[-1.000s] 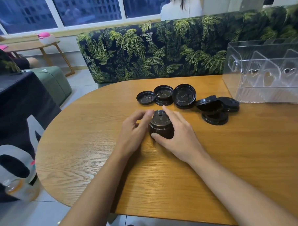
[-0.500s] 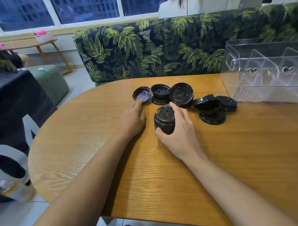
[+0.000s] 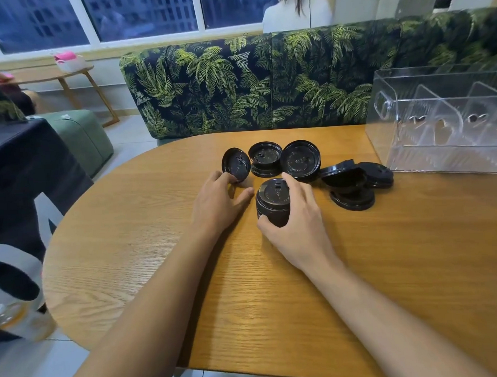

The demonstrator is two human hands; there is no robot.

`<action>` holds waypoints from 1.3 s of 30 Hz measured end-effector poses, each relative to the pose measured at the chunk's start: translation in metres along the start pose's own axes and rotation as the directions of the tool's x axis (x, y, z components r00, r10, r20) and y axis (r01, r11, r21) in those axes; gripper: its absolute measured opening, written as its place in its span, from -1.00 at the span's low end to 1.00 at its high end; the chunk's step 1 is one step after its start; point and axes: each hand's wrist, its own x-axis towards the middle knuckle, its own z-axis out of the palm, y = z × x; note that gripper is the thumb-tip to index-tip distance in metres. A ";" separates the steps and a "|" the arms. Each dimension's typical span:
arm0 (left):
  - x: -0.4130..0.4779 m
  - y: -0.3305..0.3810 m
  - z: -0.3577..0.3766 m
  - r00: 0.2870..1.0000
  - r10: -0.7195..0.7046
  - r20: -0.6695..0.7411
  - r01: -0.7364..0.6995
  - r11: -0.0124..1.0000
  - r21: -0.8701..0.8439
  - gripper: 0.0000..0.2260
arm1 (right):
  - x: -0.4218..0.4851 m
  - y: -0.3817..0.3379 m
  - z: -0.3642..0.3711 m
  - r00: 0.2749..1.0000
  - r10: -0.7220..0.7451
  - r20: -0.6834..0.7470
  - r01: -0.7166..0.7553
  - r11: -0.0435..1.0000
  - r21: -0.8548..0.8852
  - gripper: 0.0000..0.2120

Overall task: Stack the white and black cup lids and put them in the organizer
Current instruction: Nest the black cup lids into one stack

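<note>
Desk (image 3: pixel 387 267): oval, wood-grained.
Organizer (image 3: pixel 439 140): clear, divided, at the desk's far right, well apart from both hands.
Lid stack (image 3: pixel 272 200): black, nested, upright at centre. Your right grip (image 3: pixel 297 223) wraps its side. Likely light, thin, slick plastic, so hold it by the rims and squeeze gently.
Loose lids (image 3: pixel 349 184): heaped just right of the stack.
Single lid (image 3: pixel 235 163): tipped on edge, its lower rim pinched by your left grip (image 3: pixel 216 201), beside the stack.
</note>
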 end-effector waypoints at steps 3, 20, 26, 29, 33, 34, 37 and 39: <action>-0.001 0.002 -0.003 0.997 -0.023 -0.070 0.023 1.000 -0.009 -0.59 | 0.000 -0.001 0.000 1.000 -0.003 0.006 0.003 1.000 -0.004 -0.16; -0.055 0.016 -0.029 0.976 -0.129 -0.173 -0.019 0.749 -0.663 -0.39 | 0.001 -0.002 -0.007 0.999 -0.037 0.022 0.036 0.999 0.036 -0.16; -0.059 0.030 -0.036 0.970 -0.225 -0.090 0.024 0.459 -0.888 -0.53 | 0.002 -0.002 -0.013 0.997 -0.061 0.054 0.059 0.998 0.033 -0.07; -0.060 0.030 -0.038 0.985 -0.171 -0.021 0.053 0.417 -0.907 -0.55 | 0.003 -0.001 -0.011 0.997 -0.065 0.047 0.063 0.997 0.035 -0.07; -0.065 0.036 -0.036 0.997 -0.070 0.033 0.065 0.535 -0.842 -0.53 | 0.003 0.001 -0.010 0.996 -0.080 0.048 0.078 0.996 0.035 -0.08; -0.066 0.036 -0.034 0.998 -0.046 0.033 0.053 0.563 -0.824 -0.50 | 0.003 0.001 -0.010 0.995 -0.082 0.051 0.080 0.996 0.037 -0.09; -0.065 0.036 -0.029 1.000 -0.010 0.023 0.024 0.631 -0.776 -0.47 | 0.003 0.002 -0.010 0.995 -0.088 0.052 0.086 0.996 0.035 -0.09; -0.064 0.034 -0.025 1.000 0.010 0.019 0.007 0.677 -0.736 -0.45 | 0.002 0.001 -0.011 0.995 -0.086 0.055 0.084 0.996 0.040 -0.08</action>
